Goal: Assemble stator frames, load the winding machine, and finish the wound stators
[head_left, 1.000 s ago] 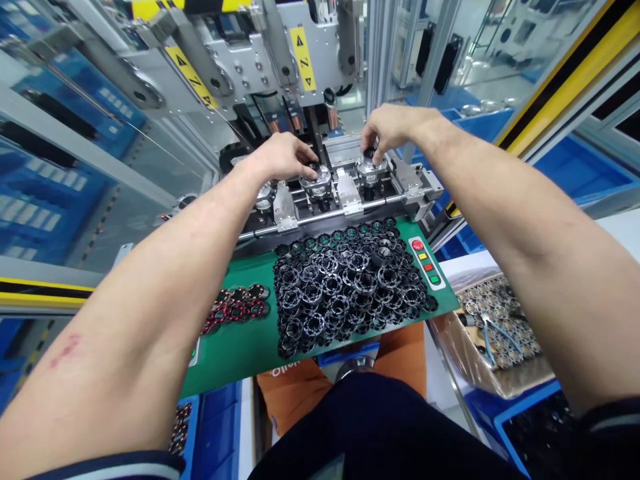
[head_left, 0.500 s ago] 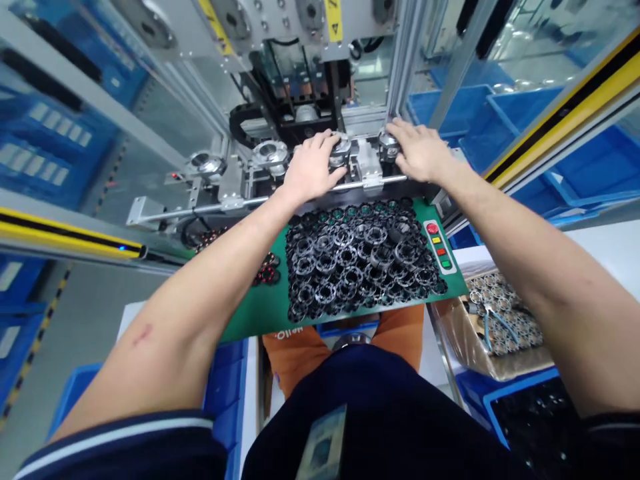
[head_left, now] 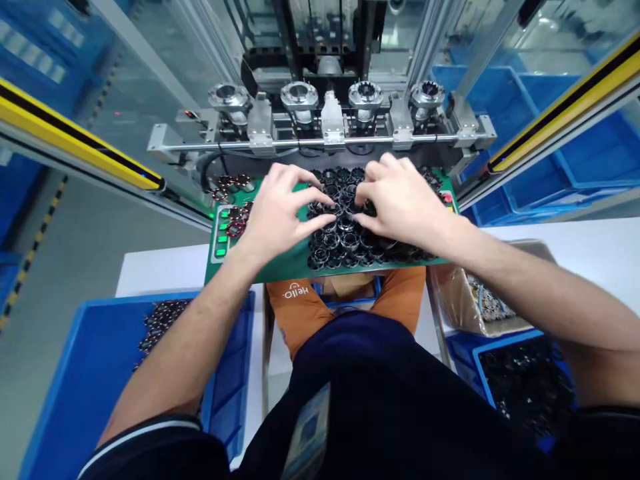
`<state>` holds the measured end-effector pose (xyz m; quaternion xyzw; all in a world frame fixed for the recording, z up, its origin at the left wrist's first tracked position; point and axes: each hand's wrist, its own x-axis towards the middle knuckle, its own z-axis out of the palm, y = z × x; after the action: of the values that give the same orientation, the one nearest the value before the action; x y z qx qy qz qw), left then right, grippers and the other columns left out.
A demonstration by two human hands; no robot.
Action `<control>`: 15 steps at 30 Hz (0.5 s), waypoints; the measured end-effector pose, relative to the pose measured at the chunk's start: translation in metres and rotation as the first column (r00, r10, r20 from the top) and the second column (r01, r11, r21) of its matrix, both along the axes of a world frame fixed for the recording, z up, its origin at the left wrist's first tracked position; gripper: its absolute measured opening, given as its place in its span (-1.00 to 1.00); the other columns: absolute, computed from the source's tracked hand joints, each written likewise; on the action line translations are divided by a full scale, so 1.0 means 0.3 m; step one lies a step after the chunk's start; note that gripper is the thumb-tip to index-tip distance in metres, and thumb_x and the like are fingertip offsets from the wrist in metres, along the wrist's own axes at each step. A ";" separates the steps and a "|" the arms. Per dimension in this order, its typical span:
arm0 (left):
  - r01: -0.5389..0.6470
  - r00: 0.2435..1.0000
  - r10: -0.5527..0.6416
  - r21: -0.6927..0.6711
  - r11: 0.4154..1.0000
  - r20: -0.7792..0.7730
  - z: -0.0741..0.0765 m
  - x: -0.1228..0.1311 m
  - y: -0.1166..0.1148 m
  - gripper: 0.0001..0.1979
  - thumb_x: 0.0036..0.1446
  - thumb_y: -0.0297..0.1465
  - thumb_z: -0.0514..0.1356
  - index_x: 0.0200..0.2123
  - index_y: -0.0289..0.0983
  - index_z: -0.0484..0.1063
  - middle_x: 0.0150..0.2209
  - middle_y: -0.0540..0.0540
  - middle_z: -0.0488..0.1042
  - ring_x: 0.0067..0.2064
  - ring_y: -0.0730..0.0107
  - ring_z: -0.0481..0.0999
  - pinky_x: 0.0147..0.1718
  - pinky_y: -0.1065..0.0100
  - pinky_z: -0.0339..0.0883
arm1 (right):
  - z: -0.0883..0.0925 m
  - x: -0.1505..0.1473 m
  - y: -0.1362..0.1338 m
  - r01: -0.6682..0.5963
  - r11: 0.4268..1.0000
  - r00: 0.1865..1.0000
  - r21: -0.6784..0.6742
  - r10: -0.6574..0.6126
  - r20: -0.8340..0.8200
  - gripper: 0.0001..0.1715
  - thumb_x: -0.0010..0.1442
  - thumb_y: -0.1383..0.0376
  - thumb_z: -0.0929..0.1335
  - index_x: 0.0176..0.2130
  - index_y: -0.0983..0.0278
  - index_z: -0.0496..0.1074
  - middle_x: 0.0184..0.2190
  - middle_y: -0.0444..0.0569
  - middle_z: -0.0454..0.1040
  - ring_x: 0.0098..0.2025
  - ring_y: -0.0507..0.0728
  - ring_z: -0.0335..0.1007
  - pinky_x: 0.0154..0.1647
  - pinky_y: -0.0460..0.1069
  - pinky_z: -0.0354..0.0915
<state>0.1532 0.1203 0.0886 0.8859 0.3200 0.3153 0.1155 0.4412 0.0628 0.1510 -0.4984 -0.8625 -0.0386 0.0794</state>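
My left hand (head_left: 287,210) is over the left side of a pile of black toothed plastic rings (head_left: 350,241), thumb and fingers apart, fingertips at the rings. Over the middle of the same pile, my right hand (head_left: 400,200) has its fingers bent, with a gap between thumb and forefinger. I see no ring lifted by either hand. Behind the pile stands a row of round metal fixtures. Black toothed rings show in the right fixture (head_left: 427,97) and the one beside it (head_left: 366,95); the left fixtures (head_left: 299,95) show plain metal bores.
Copper-wound parts (head_left: 235,183) lie on the green board (head_left: 285,267), left of the rings. Yellow side posts (head_left: 85,143) flank the machine. A cardboard box (head_left: 450,300) of metal rings and a blue bin (head_left: 483,373) of black parts are at right; another blue bin (head_left: 75,360) is at left.
Both hands have come back from the two right fixtures to the pile of black rings. The view has shifted, showing the whole fixture row and the green-lit buttons at left.
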 end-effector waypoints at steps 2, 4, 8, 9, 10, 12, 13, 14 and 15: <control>-0.016 0.996 0.017 0.012 1.000 -0.086 -0.029 0.016 -0.012 -0.76 0.45 -0.10 0.54 0.08 -0.02 0.83 0.22 -0.23 0.70 0.33 -0.33 0.62 0.40 -0.42 0.52 | -0.060 -0.047 0.000 0.015 1.000 0.999 0.004 -0.015 0.049 -0.77 0.44 0.13 0.63 -0.16 0.24 0.74 -0.05 0.21 0.64 0.23 0.57 0.53 0.23 0.43 0.52; -0.039 0.988 0.041 0.016 0.999 -0.147 -0.035 0.039 -0.019 -0.76 0.44 -0.16 0.56 0.09 -0.04 0.81 0.25 -0.26 0.69 0.35 -0.37 0.61 0.37 -0.41 0.54 | -0.086 -0.068 0.018 0.038 0.999 0.996 -0.012 -0.037 0.087 -0.80 0.44 0.19 0.62 -0.19 0.26 0.72 -0.06 0.23 0.65 0.21 0.56 0.54 0.24 0.44 0.52; -0.042 0.999 0.041 -0.056 0.998 -0.010 -0.025 0.059 -0.056 -0.88 0.45 -0.21 0.53 -0.04 -0.07 0.78 0.19 -0.23 0.73 0.31 -0.26 0.66 0.32 -0.30 0.61 | -0.015 -0.066 0.002 0.059 0.998 0.998 -0.022 -0.059 0.010 -0.89 0.45 0.26 0.59 -0.16 0.23 0.70 0.11 0.25 0.66 0.26 0.59 0.58 0.24 0.47 0.57; -0.033 0.994 0.046 -0.125 0.992 0.103 -0.023 0.055 -0.072 -0.88 0.45 -0.20 0.51 -0.06 -0.08 0.76 0.14 -0.20 0.75 0.22 -0.16 0.71 0.27 -0.21 0.66 | 0.023 -0.055 -0.025 0.047 0.999 0.996 -0.011 -0.047 -0.073 -0.92 0.46 0.26 0.58 -0.14 0.22 0.69 0.17 0.24 0.65 0.28 0.57 0.59 0.25 0.46 0.59; -0.019 0.969 0.073 -0.222 0.975 0.236 -0.021 0.047 -0.091 -0.85 0.44 -0.17 0.51 -0.07 -0.09 0.73 0.09 -0.17 0.76 0.10 -0.04 0.76 0.17 -0.11 0.72 | 0.065 -0.039 -0.061 0.031 1.000 0.985 0.000 -0.031 -0.170 -0.93 0.48 0.26 0.57 -0.12 0.20 0.66 0.19 0.21 0.64 0.27 0.54 0.62 0.23 0.44 0.61; 0.029 0.842 0.222 -0.451 0.892 0.492 -0.016 0.018 -0.134 -0.71 0.28 -0.09 0.58 -0.13 -0.10 0.68 -0.05 -0.10 0.76 -0.17 0.18 0.76 -0.08 0.08 0.78 | 0.147 0.010 -0.159 0.032 0.999 0.928 -0.007 -0.033 -0.370 -0.91 0.52 0.21 0.55 -0.07 0.14 0.61 0.15 0.14 0.66 0.17 0.45 0.69 0.16 0.39 0.67; 0.054 0.755 0.321 -0.542 0.839 0.572 -0.011 -0.004 -0.156 -0.65 0.18 -0.06 0.62 -0.18 -0.12 0.65 -0.12 -0.07 0.75 -0.27 0.25 0.73 -0.21 0.16 0.77 | 0.180 0.044 -0.216 0.062 0.998 0.886 -0.022 -0.066 -0.459 -0.87 0.53 0.16 0.56 -0.03 0.10 0.60 0.09 0.09 0.68 0.09 0.41 0.72 0.09 0.37 0.70; 0.072 0.670 0.410 -0.603 0.794 0.619 -0.005 -0.031 -0.179 -0.60 0.09 -0.05 0.64 -0.25 -0.13 0.61 -0.19 -0.04 0.73 -0.34 0.31 0.70 -0.32 0.23 0.74 | 0.205 0.083 -0.274 0.124 0.992 0.830 -0.039 -0.125 -0.544 -0.79 0.53 0.09 0.58 0.05 0.04 0.59 0.09 0.05 0.70 0.06 0.40 0.75 0.04 0.37 0.72; 0.075 0.592 0.484 -0.642 0.763 0.644 0.002 -0.063 -0.200 -0.58 0.01 -0.07 0.66 -0.31 -0.13 0.57 -0.25 -0.02 0.71 -0.39 0.35 0.67 -0.40 0.29 0.71 | 0.219 0.127 -0.330 0.204 0.978 0.763 -0.049 -0.190 -0.618 -0.67 0.50 0.02 0.62 0.14 -0.04 0.58 0.12 0.03 0.71 0.07 0.42 0.77 0.01 0.38 0.74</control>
<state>0.1341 0.0603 0.0893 0.5237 0.4264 0.5586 0.4816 0.4792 -0.0363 0.2167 -0.5702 -0.7309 0.1095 0.3587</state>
